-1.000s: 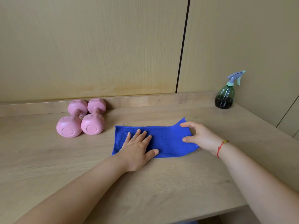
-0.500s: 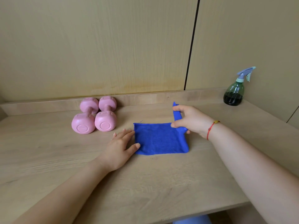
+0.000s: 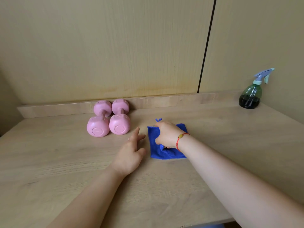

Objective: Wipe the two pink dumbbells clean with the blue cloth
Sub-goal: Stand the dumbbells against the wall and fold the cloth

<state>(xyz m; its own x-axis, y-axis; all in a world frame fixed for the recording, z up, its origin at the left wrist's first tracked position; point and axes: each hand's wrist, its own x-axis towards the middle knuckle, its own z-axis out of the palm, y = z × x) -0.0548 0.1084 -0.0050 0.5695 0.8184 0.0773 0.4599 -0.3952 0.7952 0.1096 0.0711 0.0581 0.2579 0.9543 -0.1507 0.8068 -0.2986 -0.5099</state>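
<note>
1. the wooden worktop (image 3: pixel 65 170) carries everything
2. two pink dumbbells (image 3: pixel 98 130) lie side by side at the back ledge, well left of the cloth
3. the folded blue cloth (image 3: pixel 153 151) lies mid-worktop, bunched under the right hand
4. the right hand (image 3: pixel 166 134) sits on the cloth, fingers curled and grasping it
5. the left hand (image 3: pixel 130 155) is just beside the cloth, fingers released and spread
6. a green spray bottle (image 3: pixel 250 96) stands far right

Right hand (image 3: pixel 166 134) grips the folded blue cloth (image 3: pixel 165 154); left hand (image 3: pixel 130 155) rests beside it, fingers spread.
</note>
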